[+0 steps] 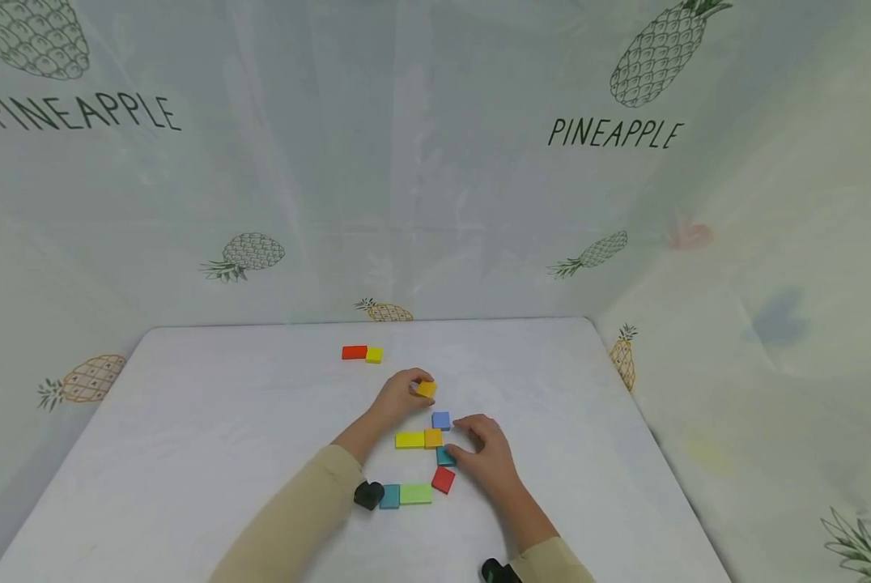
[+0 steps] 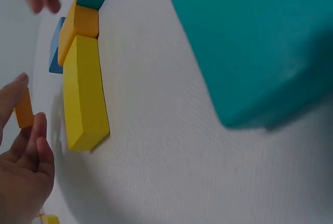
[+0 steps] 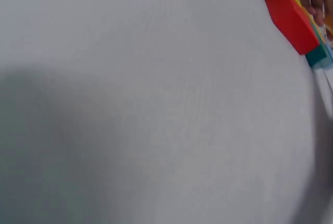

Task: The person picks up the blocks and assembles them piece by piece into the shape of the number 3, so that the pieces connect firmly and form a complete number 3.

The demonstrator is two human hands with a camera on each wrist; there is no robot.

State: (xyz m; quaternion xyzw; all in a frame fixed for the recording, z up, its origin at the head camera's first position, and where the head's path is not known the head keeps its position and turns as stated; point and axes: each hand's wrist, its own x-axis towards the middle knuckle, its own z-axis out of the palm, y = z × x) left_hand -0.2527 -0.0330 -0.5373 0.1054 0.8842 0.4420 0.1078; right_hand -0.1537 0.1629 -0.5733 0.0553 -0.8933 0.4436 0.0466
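In the head view my left hand pinches an orange-yellow block between thumb and fingers; the left wrist view shows this orange block edge-on. Just below it stands a blue block. My right hand has its fingers spread beside the row, the thumb tip at a teal block and the forefinger near the blue one. An orange block joins a long yellow block, between the blue and teal blocks. A tilted red block lies below the teal one.
Nearer me, a light green block touches another teal block, close to the left wrist's black camera. Farther back, a red block meets a small yellow block. A pineapple-print curtain surrounds the white table.
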